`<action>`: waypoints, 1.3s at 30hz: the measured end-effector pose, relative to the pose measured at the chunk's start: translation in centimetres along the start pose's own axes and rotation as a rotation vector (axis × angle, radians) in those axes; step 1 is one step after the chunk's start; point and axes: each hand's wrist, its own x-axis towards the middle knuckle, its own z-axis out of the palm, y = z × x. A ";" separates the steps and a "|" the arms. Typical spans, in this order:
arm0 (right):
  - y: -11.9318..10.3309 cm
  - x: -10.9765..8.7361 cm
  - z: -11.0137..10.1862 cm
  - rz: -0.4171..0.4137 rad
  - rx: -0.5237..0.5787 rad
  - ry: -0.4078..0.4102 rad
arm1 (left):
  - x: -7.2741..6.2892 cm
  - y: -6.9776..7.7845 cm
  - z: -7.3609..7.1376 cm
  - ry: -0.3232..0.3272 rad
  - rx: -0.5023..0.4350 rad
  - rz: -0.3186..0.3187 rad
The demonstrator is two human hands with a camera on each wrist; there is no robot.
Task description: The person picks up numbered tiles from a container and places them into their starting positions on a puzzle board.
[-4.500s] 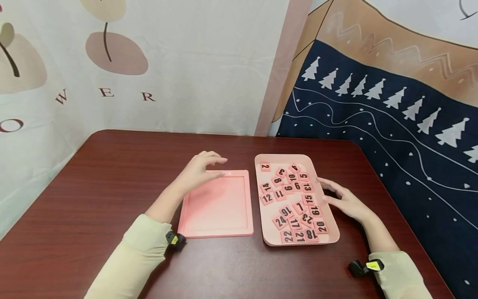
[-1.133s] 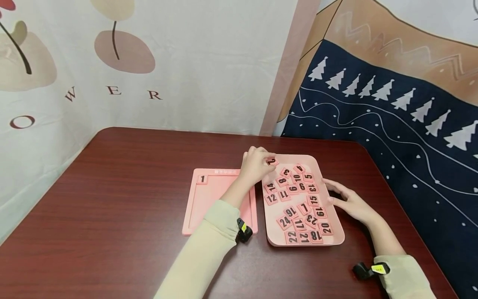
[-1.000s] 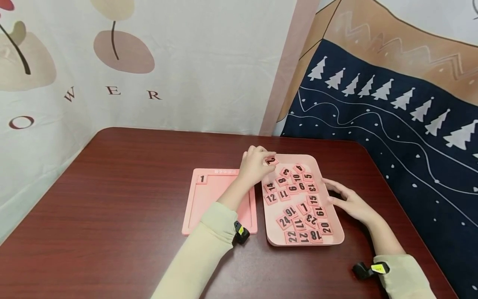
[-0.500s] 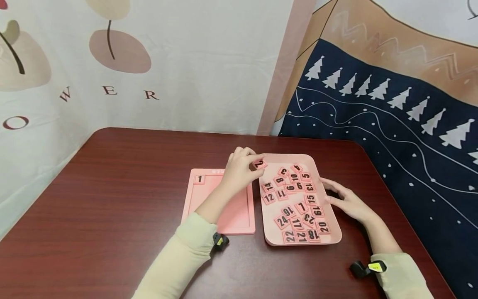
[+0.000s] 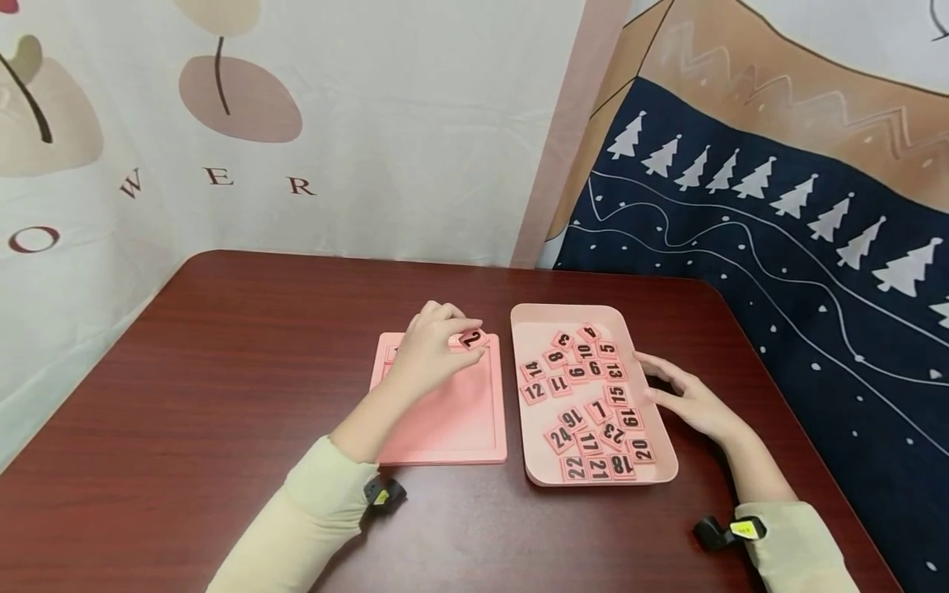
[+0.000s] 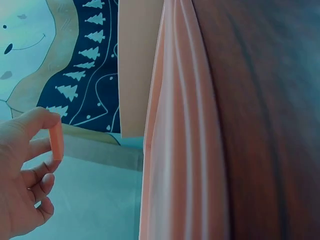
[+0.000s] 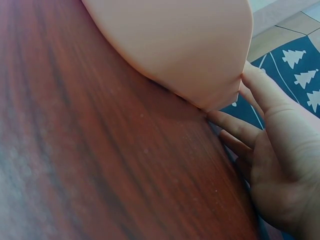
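- Fingers of the left hand (image 5: 428,350) pinch tile 2 (image 5: 472,338) by opposite edges, face bare; it hangs above the far right part of the pink board (image 5: 452,416), not touching it.
- Right hand (image 5: 685,398): fingers loosely extended, tips against the tray (image 5: 534,422) at its right wall, nothing gripped.
- Handling, my guess: tile light, stiff, probably smooth plastic; hard to break, but thin enough to twist or slip from a slack pinch. Best hold: two opposite edges, as now, leaving the underside free.
- Tray likely light too, apt to slide if nudged.
- Count: 22 tiles in the tray, numbers 3 to 24, lying at mixed angles; one in hand; tile 1 (image 5: 390,353) on the board, partly behind the left hand.
- One board, one tray, side by side on one table (image 5: 148,461), narrow gap between.
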 end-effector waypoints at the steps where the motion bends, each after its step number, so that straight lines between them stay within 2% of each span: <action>1: 0.0 0.0 0.0 -0.001 0.002 -0.001 | -0.2 -0.2 -0.2 -0.004 -0.004 -0.002; 5: 0.1 0.0 0.1 -0.008 0.003 -0.001 | -1.1 -1.1 -0.7 -0.022 -0.023 -0.024; 10: 0.2 0.0 0.1 -0.007 -0.002 0.002 | -2.0 -2.0 -0.8 -0.075 -0.027 -0.030; 13: 0.3 0.1 0.0 -0.007 -0.004 -0.001 | -2.5 -2.5 -0.7 -0.112 -0.009 -0.029; 20: 0.1 0.0 0.0 -0.019 0.007 -0.005 | -3.4 -3.7 -0.1 -0.196 0.012 -0.076; 23: 0.1 0.0 0.0 -0.018 0.009 -0.005 | -3.7 -4.1 0.1 -0.213 0.021 -0.066; 36: -0.1 -0.1 0.1 -0.019 0.011 -0.001 | -4.3 -4.1 0.3 -0.295 0.075 -0.072; 39: -0.1 -0.1 0.0 -0.023 0.011 -0.001 | -4.2 -4.2 0.1 -0.327 0.056 -0.081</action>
